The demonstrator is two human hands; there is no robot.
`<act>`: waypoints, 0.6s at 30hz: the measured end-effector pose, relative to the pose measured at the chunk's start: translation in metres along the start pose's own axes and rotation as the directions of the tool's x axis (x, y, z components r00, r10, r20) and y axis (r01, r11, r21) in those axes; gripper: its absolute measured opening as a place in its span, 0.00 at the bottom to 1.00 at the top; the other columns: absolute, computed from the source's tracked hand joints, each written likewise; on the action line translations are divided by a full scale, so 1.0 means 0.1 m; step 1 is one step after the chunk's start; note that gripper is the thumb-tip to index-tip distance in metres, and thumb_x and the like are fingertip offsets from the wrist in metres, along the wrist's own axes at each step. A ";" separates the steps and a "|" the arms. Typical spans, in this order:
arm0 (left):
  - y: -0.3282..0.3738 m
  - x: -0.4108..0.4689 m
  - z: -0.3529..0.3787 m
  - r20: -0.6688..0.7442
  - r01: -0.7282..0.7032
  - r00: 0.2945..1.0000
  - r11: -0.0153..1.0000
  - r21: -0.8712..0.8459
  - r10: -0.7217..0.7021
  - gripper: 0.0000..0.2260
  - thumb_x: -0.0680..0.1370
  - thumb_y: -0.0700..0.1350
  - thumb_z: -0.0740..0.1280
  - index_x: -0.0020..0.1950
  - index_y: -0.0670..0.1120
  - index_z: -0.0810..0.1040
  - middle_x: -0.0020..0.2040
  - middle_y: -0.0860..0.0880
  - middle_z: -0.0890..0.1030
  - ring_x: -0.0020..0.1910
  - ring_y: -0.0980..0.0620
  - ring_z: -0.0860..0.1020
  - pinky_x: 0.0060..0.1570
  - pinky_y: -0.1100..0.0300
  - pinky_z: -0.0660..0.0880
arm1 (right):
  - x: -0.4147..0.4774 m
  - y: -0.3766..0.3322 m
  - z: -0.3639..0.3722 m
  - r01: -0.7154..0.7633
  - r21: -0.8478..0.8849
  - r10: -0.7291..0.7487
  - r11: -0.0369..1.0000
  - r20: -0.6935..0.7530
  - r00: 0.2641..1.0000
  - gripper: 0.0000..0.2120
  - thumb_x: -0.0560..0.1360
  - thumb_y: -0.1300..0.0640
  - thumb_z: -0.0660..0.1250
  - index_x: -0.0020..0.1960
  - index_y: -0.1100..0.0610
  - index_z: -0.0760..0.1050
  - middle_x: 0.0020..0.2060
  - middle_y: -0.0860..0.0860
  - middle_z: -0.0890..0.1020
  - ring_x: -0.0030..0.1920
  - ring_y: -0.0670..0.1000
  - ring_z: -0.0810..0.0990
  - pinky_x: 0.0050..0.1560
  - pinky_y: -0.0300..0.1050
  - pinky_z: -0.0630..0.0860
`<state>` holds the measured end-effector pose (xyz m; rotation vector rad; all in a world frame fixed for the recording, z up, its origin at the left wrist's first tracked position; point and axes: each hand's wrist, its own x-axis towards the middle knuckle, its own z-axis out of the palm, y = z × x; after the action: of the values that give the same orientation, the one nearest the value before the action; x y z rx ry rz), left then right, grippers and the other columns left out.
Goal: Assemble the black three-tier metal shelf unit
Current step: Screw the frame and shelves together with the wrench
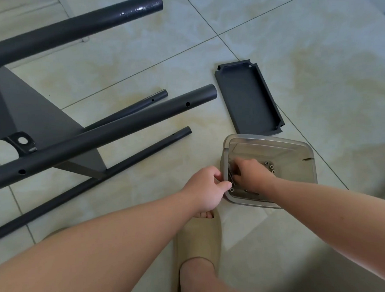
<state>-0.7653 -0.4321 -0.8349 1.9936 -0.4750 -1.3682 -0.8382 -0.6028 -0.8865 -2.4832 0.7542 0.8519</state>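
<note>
Currently pinches near-left rim of clear container (300, 146) with left hand (207, 189), curls right hand (248, 174) round small screws (231, 177) inside. Leaves shelf frame (31, 108) lying across left side of floor (315, 52): stiff, probably heavy, slick-painted; best gripped on thick tube (120, 129), beside bracket (21, 142).

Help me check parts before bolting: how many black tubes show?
4: upper thick tube at top left; upper thin tube mid-frame; lower thick tube just below it; lower thin tube nearest the left hand. Others may lie off-frame.
</note>
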 end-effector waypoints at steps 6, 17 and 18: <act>-0.01 0.02 0.00 0.002 0.014 1.000 1.000 -0.001 -0.014 0.11 0.80 0.52 0.67 0.58 0.48 0.72 0.50 0.46 0.82 0.50 0.45 0.82 0.57 0.48 0.77 | -0.03 -0.07 0.08 -0.009 0.023 0.009 1.000 0.008 1.000 0.06 0.75 0.58 0.67 0.50 0.55 0.72 0.51 0.57 0.82 0.52 0.61 0.80 0.50 0.52 0.77; 0.15 -0.15 -0.17 0.073 0.118 0.988 0.973 0.199 -0.135 0.25 0.81 0.56 0.65 0.71 0.42 0.68 0.57 0.42 0.80 0.56 0.42 0.80 0.52 0.54 0.75 | -0.29 -0.16 -0.25 -0.077 0.029 0.078 0.997 -0.040 0.996 0.07 0.77 0.60 0.60 0.48 0.55 0.77 0.49 0.56 0.81 0.48 0.59 0.79 0.48 0.49 0.77; 0.22 -0.23 -0.28 0.104 0.099 0.985 0.946 0.309 -0.138 0.24 0.81 0.55 0.64 0.70 0.39 0.70 0.52 0.43 0.80 0.50 0.44 0.80 0.47 0.56 0.74 | -0.35 -0.18 -0.34 -0.060 0.025 0.061 0.998 -0.052 0.997 0.09 0.78 0.60 0.59 0.49 0.56 0.79 0.48 0.55 0.81 0.47 0.58 0.78 0.47 0.48 0.76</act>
<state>-0.7473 -0.4244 -0.7978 2.2207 -0.6658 -1.5796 -0.8361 -0.5937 -0.8351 -2.4818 0.8564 0.7971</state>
